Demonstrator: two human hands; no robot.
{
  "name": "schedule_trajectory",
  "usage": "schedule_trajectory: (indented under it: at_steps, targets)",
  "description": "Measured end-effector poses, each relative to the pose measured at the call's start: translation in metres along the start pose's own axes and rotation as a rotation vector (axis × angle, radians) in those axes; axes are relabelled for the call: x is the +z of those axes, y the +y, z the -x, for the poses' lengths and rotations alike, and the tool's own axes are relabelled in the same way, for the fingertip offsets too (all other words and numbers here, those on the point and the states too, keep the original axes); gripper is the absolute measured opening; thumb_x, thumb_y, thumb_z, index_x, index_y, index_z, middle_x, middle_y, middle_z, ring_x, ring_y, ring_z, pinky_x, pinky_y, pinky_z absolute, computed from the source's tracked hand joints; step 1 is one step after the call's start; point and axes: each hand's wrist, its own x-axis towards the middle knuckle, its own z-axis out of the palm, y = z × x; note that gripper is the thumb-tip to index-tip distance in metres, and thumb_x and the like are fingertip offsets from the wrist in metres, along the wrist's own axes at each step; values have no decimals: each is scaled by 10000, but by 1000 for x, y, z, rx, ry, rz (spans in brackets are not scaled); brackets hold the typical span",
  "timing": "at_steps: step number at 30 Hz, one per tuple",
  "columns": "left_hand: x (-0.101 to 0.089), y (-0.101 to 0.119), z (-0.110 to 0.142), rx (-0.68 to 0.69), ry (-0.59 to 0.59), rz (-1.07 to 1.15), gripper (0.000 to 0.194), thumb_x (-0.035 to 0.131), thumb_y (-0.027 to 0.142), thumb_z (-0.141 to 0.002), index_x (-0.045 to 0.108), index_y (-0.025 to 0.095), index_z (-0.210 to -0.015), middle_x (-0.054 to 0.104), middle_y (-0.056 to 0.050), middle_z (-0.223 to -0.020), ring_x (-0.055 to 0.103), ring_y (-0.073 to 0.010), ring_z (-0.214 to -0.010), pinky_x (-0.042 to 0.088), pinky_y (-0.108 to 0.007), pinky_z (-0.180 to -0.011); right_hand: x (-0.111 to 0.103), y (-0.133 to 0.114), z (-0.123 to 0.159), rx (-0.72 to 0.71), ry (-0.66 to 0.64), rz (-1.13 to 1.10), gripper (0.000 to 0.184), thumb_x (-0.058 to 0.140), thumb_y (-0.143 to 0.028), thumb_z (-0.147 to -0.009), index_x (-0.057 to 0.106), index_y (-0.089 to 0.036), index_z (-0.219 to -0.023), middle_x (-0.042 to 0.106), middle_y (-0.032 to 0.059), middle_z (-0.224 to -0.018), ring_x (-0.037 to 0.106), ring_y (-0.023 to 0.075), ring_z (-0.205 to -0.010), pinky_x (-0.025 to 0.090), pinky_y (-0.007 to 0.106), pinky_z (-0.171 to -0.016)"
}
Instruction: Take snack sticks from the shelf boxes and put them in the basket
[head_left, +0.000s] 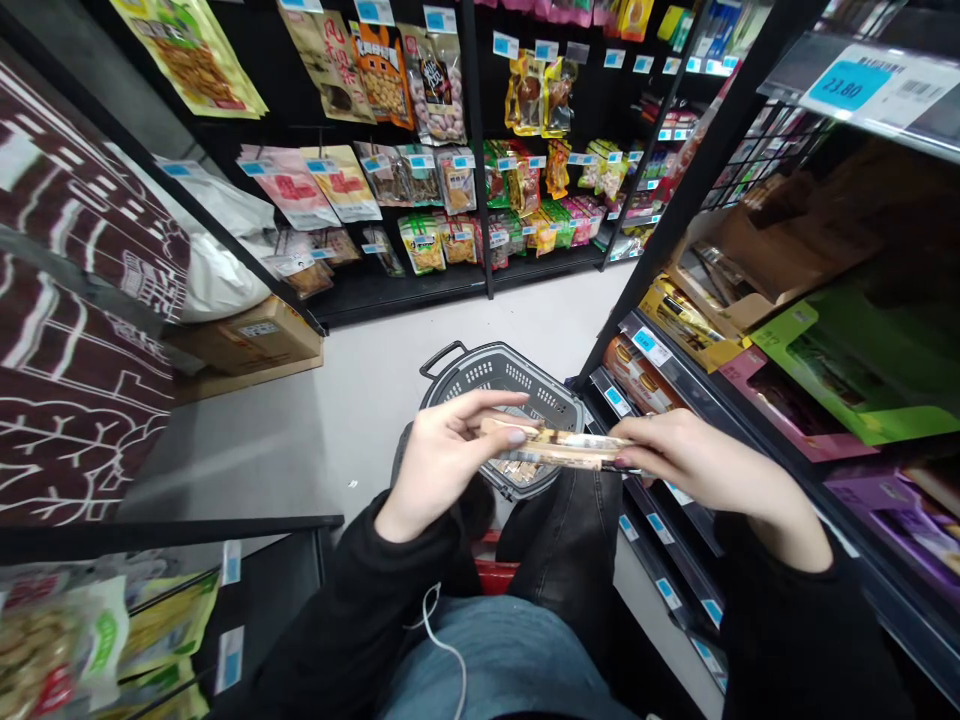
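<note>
Packet (576,450), flat, thin, glossy, cream-and-brown, held level between both hands. Left hand (435,445): packet at its 3 o'clock, thumb and fingers pinching that end, index finger extended above. Right hand (694,450): packet at its 9 o'clock, fingers and thumb pinching. Grey perforated plastic basket (529,374) below, small tan packs (519,469) inside. Bright-green cardboard display tray (870,412) at right hand's 2 o'clock.

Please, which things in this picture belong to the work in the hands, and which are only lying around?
In the work:
thin packaged item, held by left hand and right hand
grey basket below, probably

Only around:
hanging snack bags
cardboard box
green display box
</note>
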Motion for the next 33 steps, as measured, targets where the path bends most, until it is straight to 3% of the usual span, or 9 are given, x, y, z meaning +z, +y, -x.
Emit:
schedule_trajectory:
  at_steps: [5,12,14,19,22,24,28,31,33]
  targets:
    - [-16,-5,-5,-59,-15,125,335,768,194,-641,692,131,-961,749,-64,-777,709,-185,-745,574,-222,-643,-5,13,16,15,92,-219,248,411,-319,-936,593,-168,-861,602,-9,-618,568,91,-504,426,198,-538]
    - [-21,-42,-14,-161,-256,189,424,691,275,-733,632,141,-1130,696,-124,-1073,664,-222,-973,546,-298,-815,11,32,9,181,518,-305,207,504,-355,-882,625,-189,-860,613,-15,-584,595,125,-499,446,226,-525]
    - [-25,-56,-14,-176,-239,90,433,677,281,-742,618,137,-1146,666,-128,-1141,632,-223,-1040,504,-325,-905,22,45,-2,223,558,-300,220,506,-380,-877,614,-190,-855,616,-13,-599,598,130,-509,449,234,-539]
    - [-38,-86,-1,-255,63,-37,418,610,386,-780,613,123,-1105,590,-144,-1249,599,-224,-1068,497,-334,-900,72,88,-58,298,298,-13,249,411,-340,-931,588,-167,-909,673,48,-789,639,160,-745,444,258,-709]
    - [-43,-95,13,-356,55,-20,459,617,447,-757,623,117,-1076,608,-155,-1217,623,-229,-1012,524,-311,-835,98,108,-90,545,80,195,251,406,-289,-936,555,-96,-992,646,178,-1022,622,197,-933,433,270,-768]
    - [-47,-99,18,-407,60,-40,490,641,476,-722,634,116,-1054,628,-160,-1184,636,-246,-985,533,-325,-826,100,114,-98,595,70,236,253,429,-293,-928,555,-86,-1000,629,198,-1060,614,197,-968,434,263,-777]
    - [-55,-106,16,-452,44,-49,507,660,518,-685,648,141,-1024,658,-138,-1144,647,-265,-968,537,-351,-844,50,111,-82,493,253,287,238,404,-285,-937,598,-153,-978,664,105,-1003,611,165,-952,426,251,-817]
    - [-55,-108,8,-446,17,-60,512,666,539,-673,661,150,-1006,667,-126,-1128,647,-265,-969,537,-344,-848,-25,108,-59,499,571,415,308,332,-260,-946,607,-142,-1018,659,121,-1015,602,197,-948,422,301,-850]
    - [-52,-109,2,-432,-7,-65,525,675,555,-653,672,150,-988,673,-127,-1110,651,-265,-950,541,-342,-835,-79,117,-50,688,678,547,363,299,-276,-948,583,-110,-1102,619,174,-1105,570,244,-1029,406,348,-884]
